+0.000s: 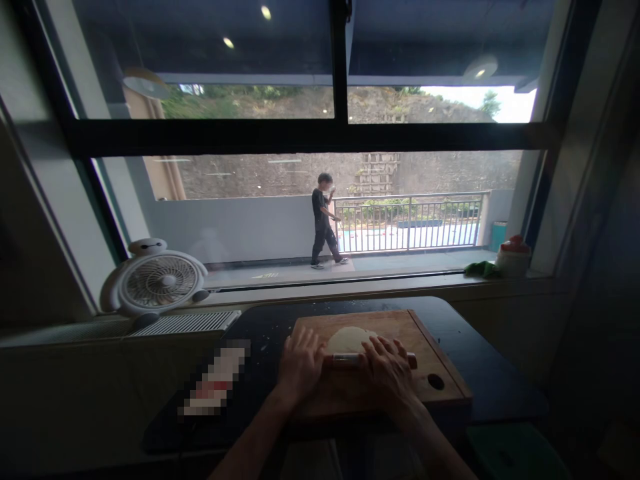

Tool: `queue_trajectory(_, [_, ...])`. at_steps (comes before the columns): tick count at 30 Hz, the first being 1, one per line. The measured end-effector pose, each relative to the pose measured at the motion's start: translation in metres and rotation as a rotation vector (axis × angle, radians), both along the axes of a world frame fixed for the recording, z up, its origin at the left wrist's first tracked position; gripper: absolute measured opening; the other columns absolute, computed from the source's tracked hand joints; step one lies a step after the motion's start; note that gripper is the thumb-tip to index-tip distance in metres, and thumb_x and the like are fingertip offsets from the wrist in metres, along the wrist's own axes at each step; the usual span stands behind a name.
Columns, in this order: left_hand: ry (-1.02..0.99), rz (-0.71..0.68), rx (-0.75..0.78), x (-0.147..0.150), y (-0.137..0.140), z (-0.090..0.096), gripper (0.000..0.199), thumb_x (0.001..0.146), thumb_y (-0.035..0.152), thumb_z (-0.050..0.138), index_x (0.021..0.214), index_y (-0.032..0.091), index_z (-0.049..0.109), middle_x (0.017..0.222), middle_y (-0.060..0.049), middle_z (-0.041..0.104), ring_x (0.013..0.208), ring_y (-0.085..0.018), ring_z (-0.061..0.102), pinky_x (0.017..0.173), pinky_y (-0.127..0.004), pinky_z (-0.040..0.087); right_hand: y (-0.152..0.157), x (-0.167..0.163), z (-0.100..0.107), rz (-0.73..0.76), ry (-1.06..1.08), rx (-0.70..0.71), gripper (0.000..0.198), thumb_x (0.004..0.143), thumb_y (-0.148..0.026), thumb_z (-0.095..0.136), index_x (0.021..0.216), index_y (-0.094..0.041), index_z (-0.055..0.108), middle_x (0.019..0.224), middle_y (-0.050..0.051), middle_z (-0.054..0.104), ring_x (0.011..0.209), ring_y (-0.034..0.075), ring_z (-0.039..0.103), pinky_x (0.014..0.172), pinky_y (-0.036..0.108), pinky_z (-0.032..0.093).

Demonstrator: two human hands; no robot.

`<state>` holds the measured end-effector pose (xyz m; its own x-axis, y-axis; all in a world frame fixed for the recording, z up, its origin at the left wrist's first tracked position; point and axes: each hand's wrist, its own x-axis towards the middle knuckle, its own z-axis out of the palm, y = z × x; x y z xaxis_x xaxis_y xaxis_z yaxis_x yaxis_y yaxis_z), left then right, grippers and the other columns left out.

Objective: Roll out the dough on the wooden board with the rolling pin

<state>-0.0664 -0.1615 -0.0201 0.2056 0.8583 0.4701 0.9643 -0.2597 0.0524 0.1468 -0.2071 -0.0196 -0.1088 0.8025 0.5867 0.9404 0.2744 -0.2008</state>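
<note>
A round sheet of pale dough [344, 339] lies on a wooden cutting board [345, 393]. Across the near part of the dough runs a rolling pin [345, 361], its right end showing past my right hand. My left hand [301, 360] rests over the pin's left end, fingers stretched forward and slightly apart, covering that end. Spread over the right part of the pin, my right hand [387, 363] presses down with its fingers laid across it. Neither hand wraps round the pin. The dough's right side is partly hidden by my right hand.
The board sits on a dark table [500, 373] speckled with white bits. At left lies a blurred-out item [215, 380]. A white fan [163, 280] stands by the window. A white container with a red top [514, 256] is on the sill; outside, a person [324, 220] walks.
</note>
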Motion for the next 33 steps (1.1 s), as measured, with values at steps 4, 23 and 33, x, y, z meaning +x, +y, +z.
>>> queue_trajectory(4, [0.027, -0.017, -0.161, 0.016, 0.055, 0.02, 0.036, 0.093, 0.033, 0.032, 0.108, 0.027, 0.065, 0.121, -0.007, 0.062, 0.126, -0.028, 0.041, 0.103, -0.056, 0.024, 0.007, 0.0, 0.007, 0.002, -0.002, -0.047, 0.032, 0.096, -0.035, 0.034, 0.108, -0.025, 0.062, 0.108, 0.004, 0.064, 0.109, 0.021, 0.052, 0.098, 0.035, 0.029])
queue_trajectory(23, [0.036, -0.075, 0.026, 0.001, -0.023, -0.011, 0.054, 0.094, 0.041, 0.028, 0.136, 0.009, 0.042, 0.142, -0.013, 0.041, 0.135, -0.026, 0.03, 0.11, -0.046, 0.023, 0.005, -0.004, 0.006, -0.003, 0.014, -0.011, 0.032, 0.096, -0.036, 0.033, 0.108, -0.026, 0.061, 0.121, 0.003, 0.058, 0.118, 0.022, 0.044, 0.105, 0.043, 0.018])
queue_trajectory(33, [0.03, -0.055, -0.148, 0.039, 0.069, 0.025, 0.037, 0.093, 0.036, 0.033, 0.108, 0.02, 0.063, 0.118, -0.01, 0.063, 0.118, -0.026, 0.049, 0.099, -0.046, 0.034, 0.028, -0.002, 0.018, -0.037, -0.031, -0.115, 0.042, 0.097, -0.039, 0.028, 0.08, -0.023, 0.063, 0.088, 0.004, 0.065, 0.089, 0.019, 0.055, 0.078, 0.031, 0.037])
